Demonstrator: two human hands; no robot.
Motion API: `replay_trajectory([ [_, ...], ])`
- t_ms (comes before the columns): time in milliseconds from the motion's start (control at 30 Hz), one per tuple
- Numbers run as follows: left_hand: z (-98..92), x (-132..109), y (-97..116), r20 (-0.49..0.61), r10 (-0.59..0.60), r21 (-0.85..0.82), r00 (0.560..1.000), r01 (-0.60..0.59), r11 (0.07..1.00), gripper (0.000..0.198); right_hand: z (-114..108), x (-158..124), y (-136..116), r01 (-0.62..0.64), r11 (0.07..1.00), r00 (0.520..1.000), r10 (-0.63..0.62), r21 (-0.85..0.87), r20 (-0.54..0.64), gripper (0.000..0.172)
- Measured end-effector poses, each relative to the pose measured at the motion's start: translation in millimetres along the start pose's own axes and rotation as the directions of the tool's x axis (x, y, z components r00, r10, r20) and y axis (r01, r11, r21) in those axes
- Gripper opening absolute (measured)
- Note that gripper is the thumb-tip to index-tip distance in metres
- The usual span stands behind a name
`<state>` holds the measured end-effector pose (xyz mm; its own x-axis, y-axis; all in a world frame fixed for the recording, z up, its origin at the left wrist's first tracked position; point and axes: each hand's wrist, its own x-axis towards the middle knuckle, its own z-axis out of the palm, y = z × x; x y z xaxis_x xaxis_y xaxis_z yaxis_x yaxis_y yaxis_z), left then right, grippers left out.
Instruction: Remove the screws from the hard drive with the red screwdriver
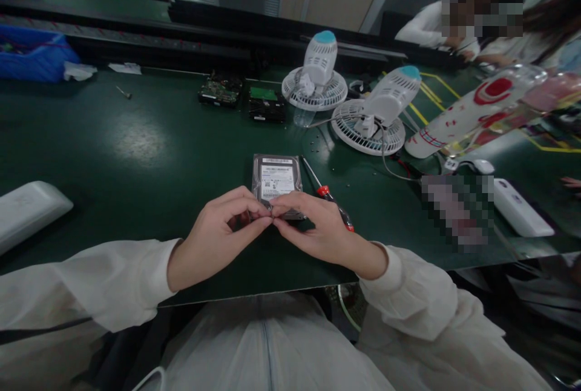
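Observation:
A hard drive [278,177] lies label side up on the green table in front of me. Over its near edge, my left hand [229,218] and my right hand [313,218] meet, thumbs and fingertips pinched together. Between the fingertips is a small dark piece [267,204], too small and covered to name. Just right of the drive rests a screwdriver [327,193] with a red and black handle, its shaft pointing away from me. My right wrist is close to the handle's end.
Two more drives with circuit boards showing [221,89] [266,104] lie farther back. White fans [318,70] [381,109], a printed bottle [467,112] and a white device [521,207] stand or lie at right. Loose screws are scattered near the fans. A blue bin [34,61] sits far left; people sit back right.

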<state>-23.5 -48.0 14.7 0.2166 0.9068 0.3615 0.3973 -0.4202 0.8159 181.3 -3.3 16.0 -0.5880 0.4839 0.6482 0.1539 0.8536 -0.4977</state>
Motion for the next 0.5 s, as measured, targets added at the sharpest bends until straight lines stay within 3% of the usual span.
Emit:
replay_trajectory([
  [300,-2.0,3.3,-3.2,0.091,-0.042,0.012,0.995,0.041,0.999,0.008,-1.7,0.3,-6.3,0.065,0.990,0.991,-0.049,-0.127,0.123,0.021],
  [500,-2.7,4.0,-5.0,0.176,-0.135,-0.002,0.975,0.138,0.990,0.007,-0.2,-2.9,-8.9,0.101,0.981,0.975,-0.064,-0.164,0.215,0.024],
])
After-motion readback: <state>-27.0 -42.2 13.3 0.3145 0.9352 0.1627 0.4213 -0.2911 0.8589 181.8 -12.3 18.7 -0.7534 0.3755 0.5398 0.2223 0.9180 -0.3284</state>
